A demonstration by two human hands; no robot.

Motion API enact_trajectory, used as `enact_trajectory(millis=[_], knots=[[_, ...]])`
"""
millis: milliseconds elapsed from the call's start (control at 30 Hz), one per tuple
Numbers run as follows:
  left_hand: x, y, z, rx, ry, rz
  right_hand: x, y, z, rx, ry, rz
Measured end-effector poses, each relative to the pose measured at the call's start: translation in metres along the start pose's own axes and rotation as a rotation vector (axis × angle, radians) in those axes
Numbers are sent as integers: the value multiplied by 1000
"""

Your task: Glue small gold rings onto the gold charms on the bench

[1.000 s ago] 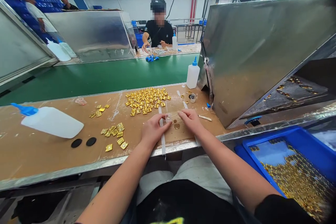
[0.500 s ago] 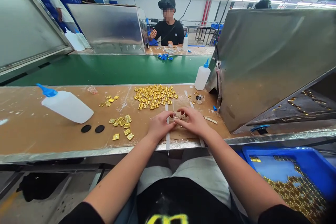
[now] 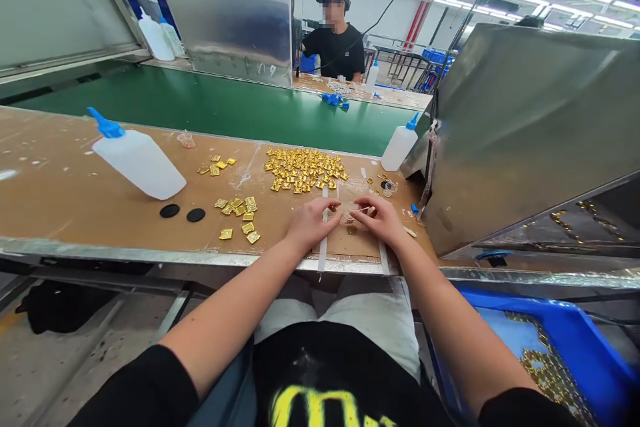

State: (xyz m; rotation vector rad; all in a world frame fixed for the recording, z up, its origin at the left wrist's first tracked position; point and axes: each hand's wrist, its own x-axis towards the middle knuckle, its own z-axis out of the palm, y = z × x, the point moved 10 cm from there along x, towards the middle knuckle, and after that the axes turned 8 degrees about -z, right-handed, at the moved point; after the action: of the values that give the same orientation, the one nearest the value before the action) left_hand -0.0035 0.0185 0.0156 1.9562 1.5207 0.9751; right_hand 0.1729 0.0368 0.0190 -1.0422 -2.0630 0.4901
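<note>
My right hand [image 3: 381, 219] is closed with a thin pale stick [image 3: 369, 209] between thumb and fingers. To its left is my left hand [image 3: 313, 221], thumb and forefinger curved and slightly apart, with no object visible between them. A small clear piece [image 3: 349, 215], too small to name, shows on the board between the two hands. Just beyond them lies a pile of small gold square pieces [image 3: 305, 170]. A smaller group of gold pieces [image 3: 237, 207] is spread to the left of my left hand.
A white bottle with blue nozzle [image 3: 145, 163] leans at left beside two black discs [image 3: 196, 215]. Another bottle [image 3: 399, 148] stands by the metal panel [image 3: 525, 133] at right. Behind runs a green belt [image 3: 225, 103]; a person [image 3: 340, 47] sits across. A blue bin [image 3: 575, 327] is below right.
My hands have moved a little apart from each other; before, their fingertips met around something small. The whole view has tilted and shifted slightly.
</note>
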Motion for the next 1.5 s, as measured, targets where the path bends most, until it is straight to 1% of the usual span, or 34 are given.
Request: enact_trajectory(millis=[100,233,367,467,700,967,1133,1500], knots=[[2,-6,-5,-22,37,-46,-3,6,2,-18,-33,22],[4,-15,-8,-42,64,-96,-4,6,3,-39,-53,31],[4,-18,-9,-59,69,-119,-4,4,6,-65,-98,22],[4,-18,-9,-68,72,-129,-3,1,5,-98,-102,-5],[5,-20,-9,-83,71,-131,-5,-1,7,-129,-126,-29],[5,-20,-9,-87,69,-125,-7,10,8,-28,-104,44],[5,-20,-8,-84,66,-121,-7,9,10,31,-133,48],[6,-19,-7,-76,57,-115,-4,7,11,57,-154,44]])
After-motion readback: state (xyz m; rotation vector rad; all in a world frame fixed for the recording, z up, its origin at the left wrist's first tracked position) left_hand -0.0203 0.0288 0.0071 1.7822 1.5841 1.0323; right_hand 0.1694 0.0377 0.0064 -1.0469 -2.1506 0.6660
